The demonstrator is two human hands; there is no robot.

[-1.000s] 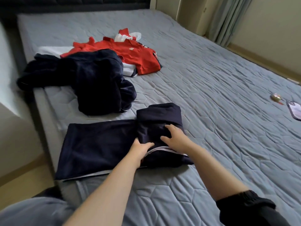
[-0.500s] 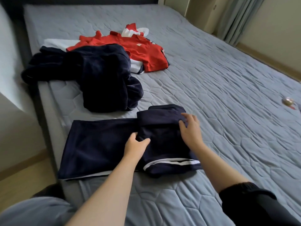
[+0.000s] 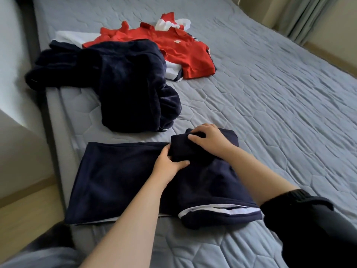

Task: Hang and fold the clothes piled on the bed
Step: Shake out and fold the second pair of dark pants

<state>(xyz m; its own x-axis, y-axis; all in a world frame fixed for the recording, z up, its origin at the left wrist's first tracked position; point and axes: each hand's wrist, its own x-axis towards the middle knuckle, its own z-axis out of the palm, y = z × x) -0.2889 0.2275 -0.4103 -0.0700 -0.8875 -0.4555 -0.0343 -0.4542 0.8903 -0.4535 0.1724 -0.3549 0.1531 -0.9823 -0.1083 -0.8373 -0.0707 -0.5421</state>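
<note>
A navy garment with a white stripe (image 3: 116,176) lies flat near the bed's front left edge, its right part doubled over. My right hand (image 3: 209,137) curls its fingers over the far top edge of the folded part and grips it. My left hand (image 3: 170,166) holds the fold's left edge, thumb on top. Behind it a crumpled navy garment (image 3: 133,86) lies in a heap. Farther back a red polo shirt (image 3: 181,49) lies over white and navy clothing (image 3: 172,71).
The grey quilted bed (image 3: 280,105) stretches to the right and far side. Its left edge (image 3: 52,120) borders a wall and wooden floor (image 3: 29,213). Curtains (image 3: 307,18) hang at the top right.
My right hand slid from the fold's near side up to its far edge and curled over it. My left hand moved up along the fold. The view tilted downward.
</note>
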